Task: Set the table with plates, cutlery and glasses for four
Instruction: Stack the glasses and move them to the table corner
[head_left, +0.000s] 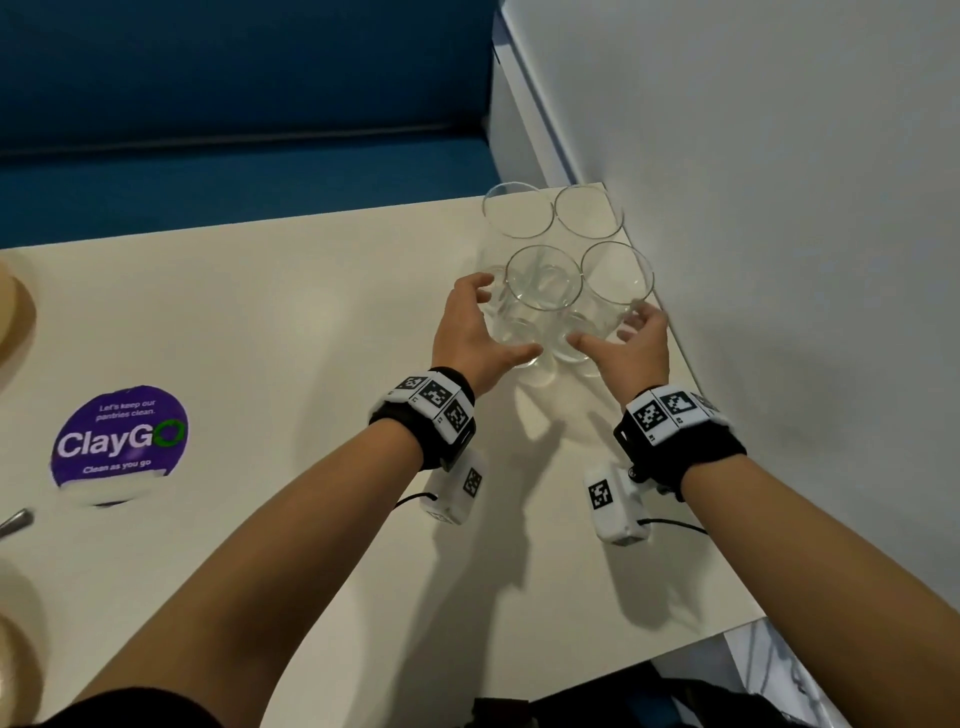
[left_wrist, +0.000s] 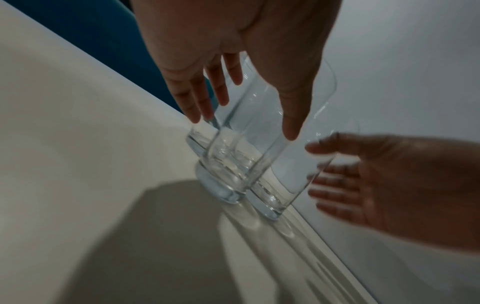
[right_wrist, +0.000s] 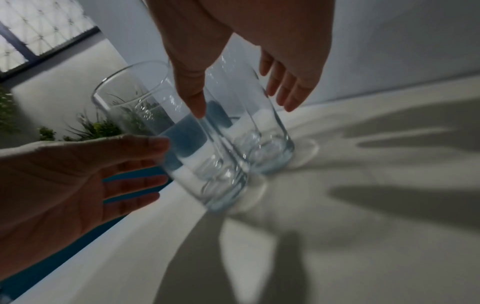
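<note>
Four clear glasses (head_left: 563, 270) stand clustered at the table's (head_left: 291, 322) far right corner, against the wall. Left hand (head_left: 475, 332) and right hand (head_left: 631, 345) flank the near pair, fingers spread, gripping nothing. Only the right wrist view shows a window (right_wrist: 39, 30).

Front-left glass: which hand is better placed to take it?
Left, probably. The left hand is open around the front-left glass, thumb and fingers on either side. The right hand is cupped at the front-right glass by the wall.

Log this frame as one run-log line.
step: reaching for glasses | left hand: open beside near-left glass | right hand: open beside near-right glass | four glasses, table corner
</note>
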